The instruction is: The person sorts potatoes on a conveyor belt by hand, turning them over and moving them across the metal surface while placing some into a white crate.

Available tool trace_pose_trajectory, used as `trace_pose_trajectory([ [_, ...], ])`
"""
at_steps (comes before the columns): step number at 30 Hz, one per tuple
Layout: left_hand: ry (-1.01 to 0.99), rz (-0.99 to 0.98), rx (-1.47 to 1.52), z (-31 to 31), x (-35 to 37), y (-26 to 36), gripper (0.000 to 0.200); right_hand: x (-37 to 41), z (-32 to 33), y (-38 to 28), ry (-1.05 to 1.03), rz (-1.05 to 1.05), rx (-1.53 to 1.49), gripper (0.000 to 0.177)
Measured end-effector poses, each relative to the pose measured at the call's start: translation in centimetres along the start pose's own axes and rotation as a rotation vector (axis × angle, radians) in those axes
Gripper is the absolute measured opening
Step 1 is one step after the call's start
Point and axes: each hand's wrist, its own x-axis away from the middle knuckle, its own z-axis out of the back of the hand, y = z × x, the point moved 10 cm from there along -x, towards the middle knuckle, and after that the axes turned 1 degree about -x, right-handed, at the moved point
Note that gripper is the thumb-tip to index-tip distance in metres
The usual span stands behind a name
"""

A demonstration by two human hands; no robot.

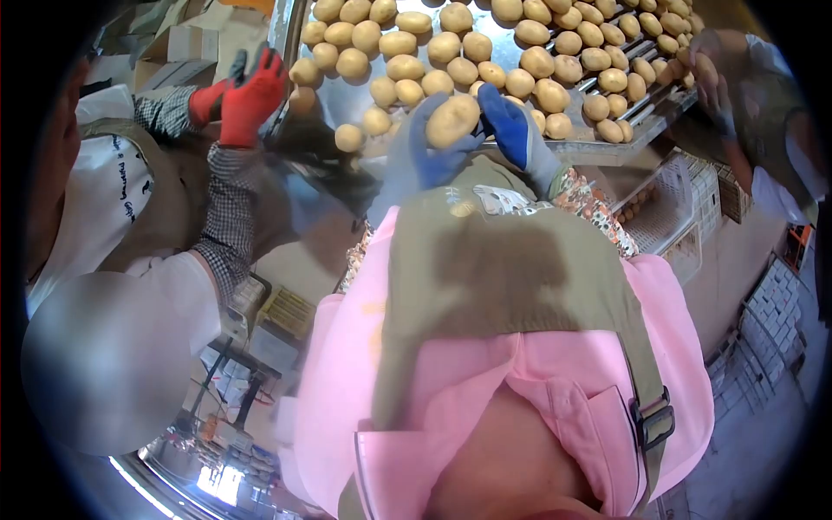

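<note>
While gripping one potato point(452, 121) in the left hand point(418, 154), holds it up just over the near edge of the metal table point(598, 156), probably to keep it clear of the loose potatoes point(444, 47) and in plain sight. Keeps the left fingers closed around its side and underside, apparently to bear the weight from below and leave the upper face uncovered. Holds the right hand point(510, 130) close beside the potato, with blue-coated fingers partly bent and turned towards it, likely to steady or take it; cannot tell from this angle whether touching, or what grip, if any, lies hidden behind. Rests both forearms low and near the body, a posture seemingly suited to handling at the near edge without a long reach.

Beyond the hands, loose potatoes spread mostly in one layer towards the far edge, perhaps for easy picking out one by one. Near the left end of the near edge, one stray potato point(349, 137), apart from the denser group. Towards the right edge, more potatoes over metal bars point(640, 121).

By the left edge, a co-worker's red-gloved hand point(249, 97), raised with fingers apart. At the right edge, another co-worker's hand point(712, 91), too blurred to tell its hold. Below the near right corner, a pale plastic crate point(666, 215), handy to the table's side.
</note>
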Motion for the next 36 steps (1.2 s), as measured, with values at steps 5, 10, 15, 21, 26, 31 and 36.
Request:
trace_pose_trajectory([
  [5,0.005,-0.087,-0.097,-0.7,-0.6,-0.6,0.065,2.1,-3.0,-3.6,-0.221,0.120,-0.185,0.036],
  [10,-0.014,-0.269,-0.351,-1.7,-0.1,1.0,0.076,3.5,-3.6,-4.5,-0.266,0.253,-0.030,0.055],
  [15,-0.032,-0.087,-0.019,-2.3,-0.1,1.4,0.091,5.6,-3.2,-7.9,-0.104,0.429,0.214,0.074],
  [21,-0.074,-0.130,-0.212,-2.9,-1.0,3.5,0.075,3.4,-0.7,-3.3,-0.119,0.257,0.046,0.059],
  [26,-0.257,0.003,-0.022,-6.7,-0.7,-2.0,0.038,4.5,0.5,-5.2,-0.138,0.239,0.374,0.051],
  [31,-0.302,0.170,-0.012,-6.7,-0.7,-0.5,0.058,3.3,2.0,-3.8,-0.101,0.113,0.715,0.048],
  [36,-0.483,0.304,0.473,-6.6,-1.5,-1.5,0.064,3.1,10.0,-4.2,0.232,0.017,0.008,0.031],
])
